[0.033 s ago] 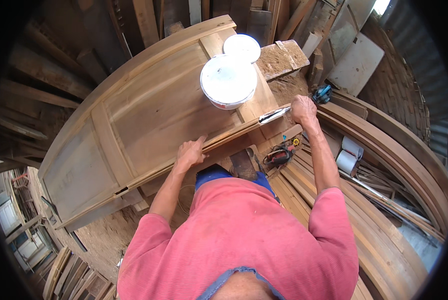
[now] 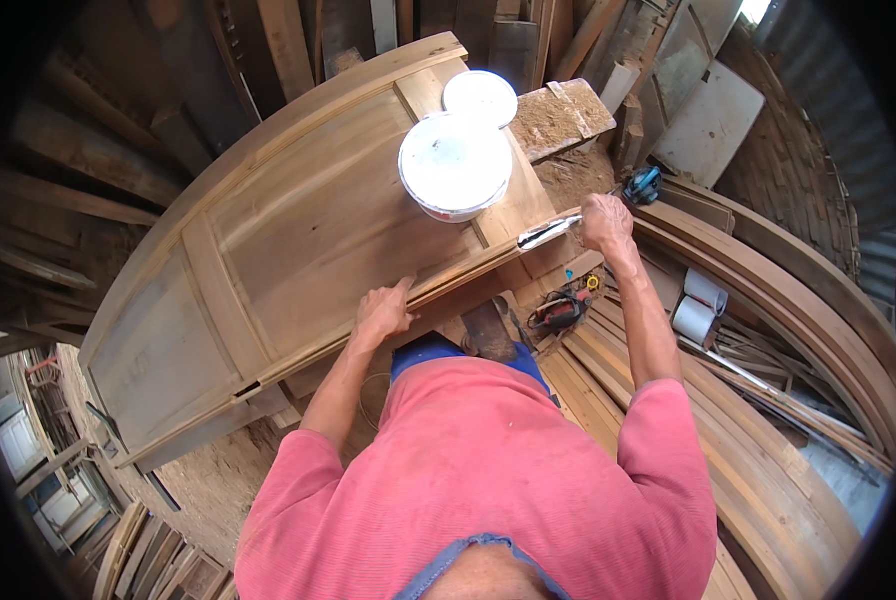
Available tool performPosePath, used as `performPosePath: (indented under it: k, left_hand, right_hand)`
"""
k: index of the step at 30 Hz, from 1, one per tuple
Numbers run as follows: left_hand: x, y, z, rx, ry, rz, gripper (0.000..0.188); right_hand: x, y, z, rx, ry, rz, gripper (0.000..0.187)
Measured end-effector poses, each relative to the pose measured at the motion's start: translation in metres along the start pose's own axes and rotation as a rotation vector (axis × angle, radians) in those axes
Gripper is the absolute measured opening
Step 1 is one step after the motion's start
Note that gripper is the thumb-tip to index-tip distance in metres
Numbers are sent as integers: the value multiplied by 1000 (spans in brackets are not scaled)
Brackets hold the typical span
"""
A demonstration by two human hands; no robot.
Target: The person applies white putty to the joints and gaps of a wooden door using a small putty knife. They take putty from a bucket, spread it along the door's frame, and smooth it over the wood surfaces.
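A large panelled wooden door (image 2: 308, 215) lies flat in front of me. My left hand (image 2: 383, 312) is at its near edge, one finger stretched over the top and the thumb by the side, gripping that edge. My right hand (image 2: 607, 222) is closed round the end of a flat tool smeared with white (image 2: 548, 233), which looks like a putty knife. Its blade part lies along the door's near right corner. On the door's right part stands a white bucket (image 2: 455, 165), with a white round lid or second tub (image 2: 481, 98) just behind it.
A red and black power tool (image 2: 560, 308) lies near my right leg, and a blue power tool (image 2: 643, 186) sits beyond my right hand. Stacked boards (image 2: 728, 450) run along the right. A sawdust-covered board (image 2: 565, 120) is past the door's right end. Planks (image 2: 98, 190) lean at the back left.
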State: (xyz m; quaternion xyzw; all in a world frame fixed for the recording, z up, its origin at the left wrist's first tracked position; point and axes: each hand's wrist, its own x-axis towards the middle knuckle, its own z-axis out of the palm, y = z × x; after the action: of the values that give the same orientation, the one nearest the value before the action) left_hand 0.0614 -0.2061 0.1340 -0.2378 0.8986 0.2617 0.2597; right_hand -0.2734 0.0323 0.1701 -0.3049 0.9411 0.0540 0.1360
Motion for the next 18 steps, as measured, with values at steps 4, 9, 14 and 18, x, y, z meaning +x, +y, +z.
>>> performPosePath:
  k: [4,9,14,18]
  left_hand:
    - [-1,-2,-3,-25,-16,24,71]
    - [4,-6,0,-27,-32,52,70]
    - [5,-11,5,-29,-24,68,69]
    - [4,-13,2,-38,-25,70,70]
  right_hand:
    - [-38,-9,-20,110,-53,10,12]
    - [-70,15,-25,462,125,18,15]
    - [-66,-17,-61,700,288,91,17]
    - [-44,-86,-80,619,364,-138,21]
